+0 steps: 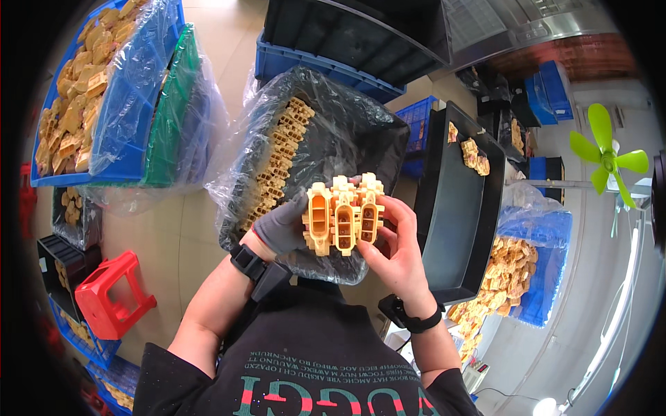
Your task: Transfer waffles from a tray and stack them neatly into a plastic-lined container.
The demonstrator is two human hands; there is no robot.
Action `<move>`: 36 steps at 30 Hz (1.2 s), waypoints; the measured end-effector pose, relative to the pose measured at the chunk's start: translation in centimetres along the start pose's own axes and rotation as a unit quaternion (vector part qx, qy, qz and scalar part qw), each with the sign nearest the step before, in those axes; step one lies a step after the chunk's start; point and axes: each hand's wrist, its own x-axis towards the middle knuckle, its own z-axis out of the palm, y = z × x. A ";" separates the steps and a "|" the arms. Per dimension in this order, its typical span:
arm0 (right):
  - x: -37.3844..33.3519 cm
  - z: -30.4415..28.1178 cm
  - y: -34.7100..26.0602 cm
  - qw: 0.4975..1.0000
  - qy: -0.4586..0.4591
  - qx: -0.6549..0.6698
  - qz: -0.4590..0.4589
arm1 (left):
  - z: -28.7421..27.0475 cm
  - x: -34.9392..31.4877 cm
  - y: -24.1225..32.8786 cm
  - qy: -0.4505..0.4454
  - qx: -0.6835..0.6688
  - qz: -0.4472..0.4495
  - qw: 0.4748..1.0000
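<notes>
Three pale yellow plastic connector housings (pixel 345 216) are held side by side between my hands, their oval openings facing up. My left hand (pixel 283 223), in a grey glove, is closed on their left side. My bare right hand (pixel 399 258) grips the right side, with the thumb at the lower edge and the fingers behind. Beneath them stands a black bin (pixel 357 132) lined with clear plastic film. Along its left side, more yellow housings (pixel 277 163) lie packed in a long row.
At the upper left, a blue crate (pixel 128 104) of yellow parts stands against a green crate (pixel 170 104). A red stool (pixel 114 295) is at the left. On the right are a long black tray (pixel 451 222), a pile of yellow parts (pixel 510 267) and a green fan (pixel 608 161).
</notes>
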 end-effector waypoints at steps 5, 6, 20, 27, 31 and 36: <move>-0.4 0.2 0.6 1.000 -0.016 0.015 0.001 | -0.2 0.3 -0.5 -0.001 -0.026 0.008 1.000; -0.5 0.0 1.3 1.000 -0.017 0.017 0.001 | 0.1 0.5 -0.2 0.001 -0.026 0.008 1.000; 1.3 -9.8 5.1 0.829 -0.332 0.395 0.215 | -1.2 3.1 -2.1 0.004 -0.110 -0.104 0.988; 2.3 -10.0 5.7 0.866 -0.347 0.279 0.227 | 1.0 3.3 -6.7 0.117 -0.202 -0.048 0.971; 2.8 -13.1 7.2 0.903 -0.351 0.172 0.179 | -0.7 4.1 -8.7 0.123 -0.245 -0.105 0.956; 11.0 -21.5 14.8 0.997 -0.059 -0.002 0.052 | -2.4 6.5 -10.8 0.099 -0.293 -0.108 0.945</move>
